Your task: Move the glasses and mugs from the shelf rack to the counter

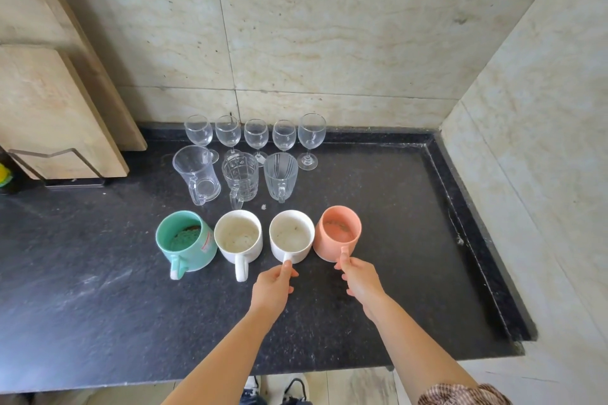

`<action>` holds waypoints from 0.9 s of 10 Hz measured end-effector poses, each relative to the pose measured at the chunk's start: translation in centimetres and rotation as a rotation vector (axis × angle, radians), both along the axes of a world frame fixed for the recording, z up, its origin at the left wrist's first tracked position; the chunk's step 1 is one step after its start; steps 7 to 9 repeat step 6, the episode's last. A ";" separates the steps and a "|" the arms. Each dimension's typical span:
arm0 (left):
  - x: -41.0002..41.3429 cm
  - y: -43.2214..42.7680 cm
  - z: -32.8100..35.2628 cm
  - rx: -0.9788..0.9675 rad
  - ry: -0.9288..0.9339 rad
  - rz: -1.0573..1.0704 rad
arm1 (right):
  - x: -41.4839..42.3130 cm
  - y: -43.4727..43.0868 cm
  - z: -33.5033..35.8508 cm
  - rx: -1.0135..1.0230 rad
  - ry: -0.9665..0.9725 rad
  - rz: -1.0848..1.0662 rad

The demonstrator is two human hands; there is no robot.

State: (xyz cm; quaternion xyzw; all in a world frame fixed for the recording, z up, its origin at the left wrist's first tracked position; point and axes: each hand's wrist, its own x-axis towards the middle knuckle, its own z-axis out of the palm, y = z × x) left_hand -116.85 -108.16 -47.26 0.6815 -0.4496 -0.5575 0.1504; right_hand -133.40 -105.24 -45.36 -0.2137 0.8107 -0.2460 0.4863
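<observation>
Left hand (pixel 274 286) pinching white mug (pixel 291 236) handle, right hand (pixel 360 281) pinching pink mug (pixel 339 233) handle; mugs touching, risking clinking or tipping on release.

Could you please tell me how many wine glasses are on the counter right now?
5, in one row along the back wall: far left, next, middle, fourth, far right. None seem hidden.

A dark speckled stone counter (pixel 378 322) with a raised lip along its back and right edges fills the corner. Pale beige marble-look wall tiles (pixel 329 26) rise behind it and on the right — veined, with thin grout lines. At left, two wooden cutting boards (pixel 49 102) lean in a metal stand (pixel 74 181) (something yellow-green beside it). Light tiled floor (pixel 355 385) shows below.
</observation>
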 end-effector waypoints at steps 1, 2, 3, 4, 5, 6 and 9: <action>0.3 -0.4 0.4 0.011 -0.051 -0.093 | -0.1 -0.1 -0.2 -0.006 0.019 -0.047; 0.6 -1.0 1.0 -0.005 -0.129 -0.194 | -0.1 -0.2 0.5 -0.013 0.174 -0.033; 1.4 -1.6 1.8 -0.087 -0.221 -0.271 | -0.2 -0.5 1.4 -0.104 0.385 0.005; 3.0 -2.2 3.2 -0.190 -0.233 -0.328 | 0.6 -0.9 3.3 -0.190 0.394 -0.049; 5.7 -2.6 4.6 -0.430 -0.247 -0.255 | 1.0 -1.6 6.3 -0.241 0.249 -0.062; 9.4 -3.0 5.5 -0.667 -0.410 -0.117 | 0.9 -1.2 10.9 -0.422 -0.016 -0.077; 9.4 -3.0 5.5 -0.667 -0.410 -0.117 | 0.9 -1.2 10.9 -0.422 -0.016 -0.077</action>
